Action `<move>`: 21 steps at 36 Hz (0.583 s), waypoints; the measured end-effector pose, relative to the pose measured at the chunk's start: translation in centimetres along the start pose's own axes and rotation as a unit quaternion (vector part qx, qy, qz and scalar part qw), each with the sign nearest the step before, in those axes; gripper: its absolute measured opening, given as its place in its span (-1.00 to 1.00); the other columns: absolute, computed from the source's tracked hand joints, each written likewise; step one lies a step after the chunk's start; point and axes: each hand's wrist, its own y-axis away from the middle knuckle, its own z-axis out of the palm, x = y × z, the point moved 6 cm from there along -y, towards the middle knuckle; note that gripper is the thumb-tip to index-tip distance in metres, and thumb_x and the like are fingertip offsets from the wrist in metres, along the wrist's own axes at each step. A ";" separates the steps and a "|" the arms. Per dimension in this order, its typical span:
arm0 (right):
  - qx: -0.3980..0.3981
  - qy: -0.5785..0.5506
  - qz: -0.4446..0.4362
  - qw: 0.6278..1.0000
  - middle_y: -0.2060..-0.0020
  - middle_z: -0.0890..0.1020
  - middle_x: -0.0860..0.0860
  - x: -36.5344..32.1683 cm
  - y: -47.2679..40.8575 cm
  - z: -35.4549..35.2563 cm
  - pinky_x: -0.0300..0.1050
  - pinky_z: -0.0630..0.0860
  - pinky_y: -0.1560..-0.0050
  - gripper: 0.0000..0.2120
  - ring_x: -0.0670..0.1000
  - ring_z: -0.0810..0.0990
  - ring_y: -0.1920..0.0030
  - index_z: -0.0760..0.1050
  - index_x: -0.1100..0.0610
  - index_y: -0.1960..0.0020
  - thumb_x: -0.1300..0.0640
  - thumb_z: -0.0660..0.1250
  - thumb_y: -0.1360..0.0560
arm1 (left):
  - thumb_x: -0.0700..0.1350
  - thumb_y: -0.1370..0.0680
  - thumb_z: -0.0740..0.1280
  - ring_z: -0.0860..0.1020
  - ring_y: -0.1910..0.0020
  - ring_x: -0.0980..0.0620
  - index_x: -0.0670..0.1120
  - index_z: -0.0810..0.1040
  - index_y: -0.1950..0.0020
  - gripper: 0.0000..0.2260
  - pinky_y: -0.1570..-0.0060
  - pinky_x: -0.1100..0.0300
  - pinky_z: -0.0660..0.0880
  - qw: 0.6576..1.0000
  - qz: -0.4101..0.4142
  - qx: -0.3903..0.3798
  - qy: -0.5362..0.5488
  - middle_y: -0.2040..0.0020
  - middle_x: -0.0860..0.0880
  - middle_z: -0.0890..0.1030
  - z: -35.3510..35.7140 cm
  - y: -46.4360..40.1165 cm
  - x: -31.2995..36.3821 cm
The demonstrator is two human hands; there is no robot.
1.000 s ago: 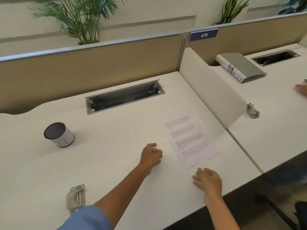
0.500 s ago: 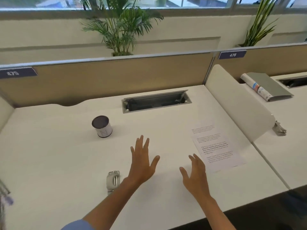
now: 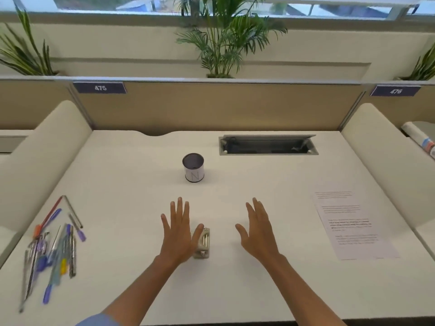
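The left hand (image 3: pixel 180 236) and right hand (image 3: pixel 259 234) hover flat, spread, holding nothing; with the metal clip (image 3: pixel 204 241) beside the left thumb, I'd pinch its sides

on the desk (image 3: pixel 223 290), the cup (image 3: pixel 193 168) stands left of the cable hatch (image 3: pixel 268 145), which sits by the far edge. pens (image 3: pixel 54 245) lie near left and the sheet (image 3: pixel 353 224) right. the clamp (image 3: pixel 203 243) lies between the left hand (image 3: pixel 179 231) and the right hand (image 3: pixel 259 229), closest to the left.
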 end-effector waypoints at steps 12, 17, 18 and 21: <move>-0.085 -0.022 0.003 0.996 -0.56 0.37 0.07 -5.4 -0.8 5.3 0.06 0.40 -0.46 -0.40 0.14 0.31 -0.56 0.34 0.14 -0.59 -0.03 0.38 -0.63 | 0.16 -0.74 0.20 -0.11 -0.78 -0.05 -0.11 -0.02 -0.77 -0.28 -0.73 -0.18 -0.08 0.988 -0.085 -0.012 0.126 -0.79 -0.03 -0.12 0.7 3.4 -5.1; -0.104 -0.118 0.082 0.984 -0.17 0.59 0.04 -5.7 -0.4 6.6 -0.14 0.47 -0.15 -0.63 0.05 0.57 -0.18 0.54 0.14 -0.35 0.09 0.46 -0.58 | 0.02 -0.68 0.40 0.56 -0.42 -0.01 -0.05 0.32 -0.66 -0.42 -0.42 0.02 0.50 0.967 -0.117 0.035 0.223 -0.58 0.02 0.46 0.4 4.4 -4.9; -0.109 -0.126 0.098 0.981 -0.11 0.62 0.03 -5.8 -0.3 6.9 -0.16 0.45 -0.08 -0.67 0.02 0.59 -0.10 0.57 0.13 -0.30 0.09 0.47 -0.57 | 0.01 -0.68 0.41 0.61 -0.29 0.02 -0.04 0.36 -0.64 -0.45 -0.32 0.06 0.55 0.963 -0.124 0.041 0.234 -0.50 0.04 0.53 0.4 4.6 -4.7; -0.120 -0.140 0.147 0.972 0.08 0.68 -0.03 -5.9 -0.1 7.5 -0.16 0.48 0.06 -0.80 -0.02 0.62 0.08 0.64 0.10 -0.15 0.11 0.46 -0.54 | -0.03 -0.67 0.42 0.64 -0.04 0.08 -0.03 0.44 -0.57 -0.53 -0.13 0.10 0.59 0.955 -0.137 0.045 0.261 -0.29 0.07 0.61 0.5 4.9 -4.1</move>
